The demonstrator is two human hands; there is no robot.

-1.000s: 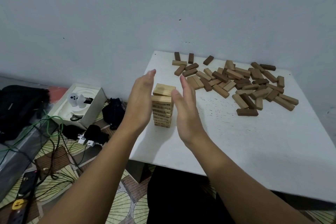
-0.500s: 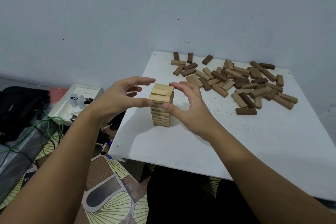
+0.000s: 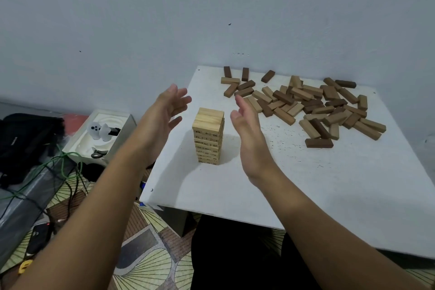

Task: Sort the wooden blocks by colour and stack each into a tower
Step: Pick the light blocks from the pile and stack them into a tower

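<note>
Looked like a room in a home, set up informally on the floor. Shown by a low white table [image 3: 306, 195] pushed against a bare pale wall [image 3: 141, 19], patterned floor covering [image 3: 150, 263] beneath, and household clutter alongside: a black bag [image 3: 26, 143], tangled green and black cables [image 3: 58, 172], an open white box [image 3: 101, 139] with small items inside. Wooden game blocks [image 3: 313, 106] scattered on the tabletop suggested leisure rather than work.

tower [image 3: 208, 135] on table [image 3: 317, 179] | hands flank it (apart) | loose blocks [image 3: 313, 103] behind-right
</note>
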